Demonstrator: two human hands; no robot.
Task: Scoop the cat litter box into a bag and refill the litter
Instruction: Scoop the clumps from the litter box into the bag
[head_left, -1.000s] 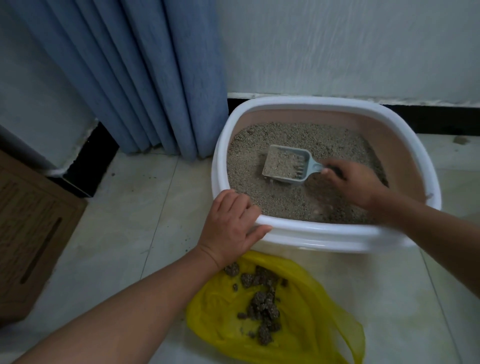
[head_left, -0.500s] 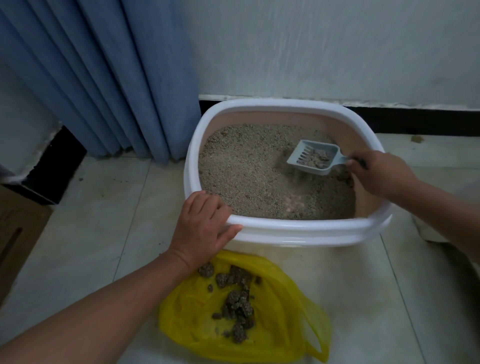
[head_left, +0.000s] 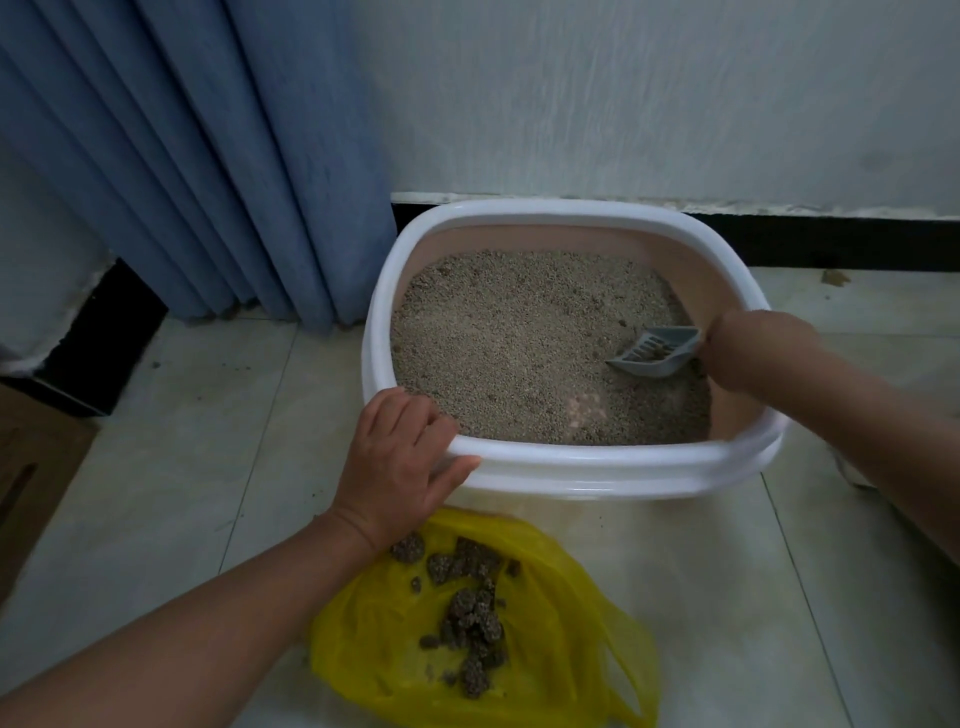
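Note:
A white-rimmed litter box (head_left: 597, 462) with pink inner walls stands against the wall, holding tan litter (head_left: 519, 343). My left hand (head_left: 400, 462) grips its near left rim, fingers curled over the edge. My right hand (head_left: 753, 353) holds the handle of a grey slotted scoop (head_left: 657, 353), which is tilted with its front edge down on the litter at the right side; a few dark bits lie in it. A yellow plastic bag (head_left: 545, 639) lies open on the floor in front of the box, with several dark clumps (head_left: 467, 613) on it.
Blue curtains (head_left: 197, 156) hang to the floor left of the box. A brown cardboard box (head_left: 26, 478) sits at the far left edge. Pale floor tiles (head_left: 182, 467) surround the box, with a white wall and black skirting (head_left: 831, 239) behind.
The scoop has moved from the middle of the litter to the right side and now tips its front down. My left hand stayed on the rim.

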